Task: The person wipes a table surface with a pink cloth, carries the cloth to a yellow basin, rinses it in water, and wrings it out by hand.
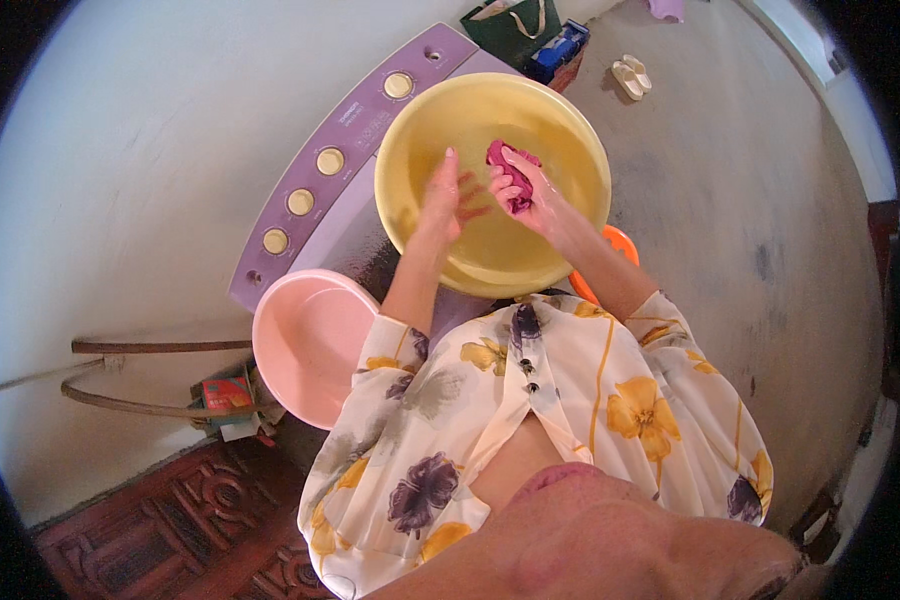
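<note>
A large yellow plastic basin (495, 277) with water in it rests on a purple washing machine (345, 225). Over the basin, my right hand (529, 191) squeezes a crumpled magenta cloth (521, 180), part of which is covered by my fingers. My left hand (450, 195) is to the left of the cloth and apart from it, fingers spread and slightly blurred, holding nothing. Whether its fingertips touch the water I cannot tell. Near my left forearm stands a pink plastic basin (311, 337), with nothing seen inside its visible part.
Several cream knobs (330, 161) line the machine's control panel along the wall. An orange plastic container (622, 244) shows beneath my right forearm. Beyond the yellow basin are a dark green bag (510, 34) and a blue box (559, 52). Pale slippers (630, 77) lie on the floor.
</note>
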A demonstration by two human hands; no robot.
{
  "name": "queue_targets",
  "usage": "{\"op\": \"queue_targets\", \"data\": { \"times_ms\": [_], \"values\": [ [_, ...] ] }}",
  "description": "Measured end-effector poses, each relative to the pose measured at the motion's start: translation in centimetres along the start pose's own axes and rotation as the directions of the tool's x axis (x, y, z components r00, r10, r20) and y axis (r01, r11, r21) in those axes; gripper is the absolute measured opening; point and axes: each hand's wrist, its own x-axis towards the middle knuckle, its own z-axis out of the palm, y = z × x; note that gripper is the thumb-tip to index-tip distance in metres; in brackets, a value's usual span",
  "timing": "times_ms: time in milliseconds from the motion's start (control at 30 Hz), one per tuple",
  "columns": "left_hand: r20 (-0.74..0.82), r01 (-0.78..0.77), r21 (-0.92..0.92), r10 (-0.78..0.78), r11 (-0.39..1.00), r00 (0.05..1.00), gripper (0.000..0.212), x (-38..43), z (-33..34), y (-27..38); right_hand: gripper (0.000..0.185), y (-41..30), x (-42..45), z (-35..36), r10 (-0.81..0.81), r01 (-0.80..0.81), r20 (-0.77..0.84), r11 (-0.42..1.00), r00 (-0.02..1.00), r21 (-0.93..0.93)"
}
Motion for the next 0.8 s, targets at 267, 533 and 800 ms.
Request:
{"op": "queue_targets", "data": {
  "times_ms": [267,533,800],
  "values": [
    [0.439,0.060,-0.527,0.211,0.848,0.873,0.036,4.0,1.4,0.3,0.023,4.4,-2.6,3.2,0.254,-0.198,0.213,0.947,0.944,-0.251],
    [0.233,-0.380,0.288,0.321,0.879,0.918,0.021,10.1,1.1,-2.9,0.030,1.6,1.9,-4.1,-0.208,0.124,0.190,-0.296,0.960,-0.947],
    [0.273,-0.677,0.598,0.685,0.429,0.675,0.031,11.2,1.4,-4.2,0.025,0.5,2.5,-5.9,-0.427,0.011,0.215,-0.433,0.878,-0.902]
  ]
}}
